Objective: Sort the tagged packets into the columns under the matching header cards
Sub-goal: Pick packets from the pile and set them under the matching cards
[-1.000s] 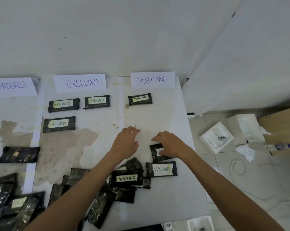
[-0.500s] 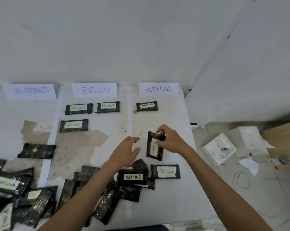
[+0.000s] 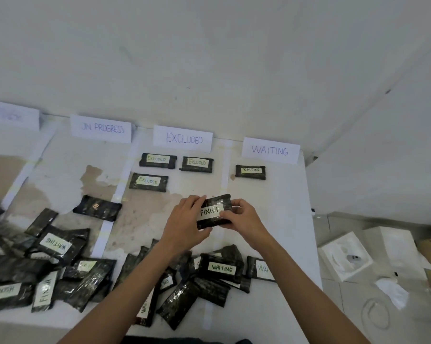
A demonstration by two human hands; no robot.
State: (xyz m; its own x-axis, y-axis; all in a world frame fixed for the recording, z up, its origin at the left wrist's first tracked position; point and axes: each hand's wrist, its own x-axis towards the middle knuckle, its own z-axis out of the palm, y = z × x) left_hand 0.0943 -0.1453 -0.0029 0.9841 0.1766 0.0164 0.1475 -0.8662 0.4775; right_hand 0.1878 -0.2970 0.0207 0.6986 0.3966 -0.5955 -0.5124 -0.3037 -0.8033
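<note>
Packet (image 3: 213, 211) tagged FINISH, I am holding it in both hands, left hand (image 3: 184, 223) pinching its 9 o'clock end, right hand (image 3: 244, 220) gripping 3 o'clock, above the table (image 3: 284, 207), at 6 o'clock from the EXCLUDED card (image 3: 183, 139).

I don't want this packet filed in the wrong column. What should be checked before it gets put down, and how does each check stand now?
1. Tag readable: ok. The held packet reads FINISH.
2. Grip secure: ok. The left hand and the right hand both pinch it, clear of the table.
3. Matching header found: cannot tell. The leftmost header card is too blurred to read.
4. Not the columns nearest the hands: ok. The EXCLUDED card and the WAITING card do not match the tag.
5. Not the JN PROGRESS card either: ok.
</note>
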